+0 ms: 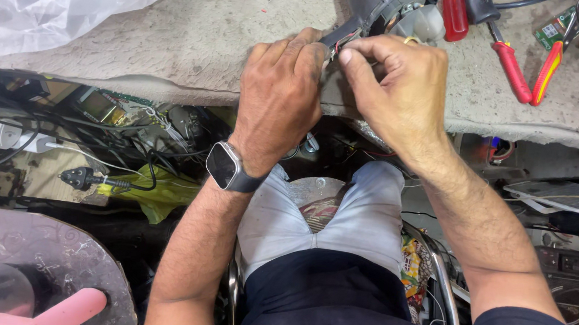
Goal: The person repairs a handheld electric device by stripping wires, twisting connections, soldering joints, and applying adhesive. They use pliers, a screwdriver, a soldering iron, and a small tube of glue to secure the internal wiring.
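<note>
Bare bench top (pixel 245 23) lies open leftward; red-handled pliers (pixel 513 69) and screwdriver (pixel 455 12) crowd the right.

bright even light on the workbench (pixel 196 34), dim clutter below, perhaps slight edge blur, soft shadows

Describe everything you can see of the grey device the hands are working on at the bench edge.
The grey device lies on the worn bench top, mostly cut off by the frame's top. It looks like plastic casing, opened, with thin red and white wires showing. The left hand grips a dark flat part sticking from it; the right hand pinches at the wires.
</note>
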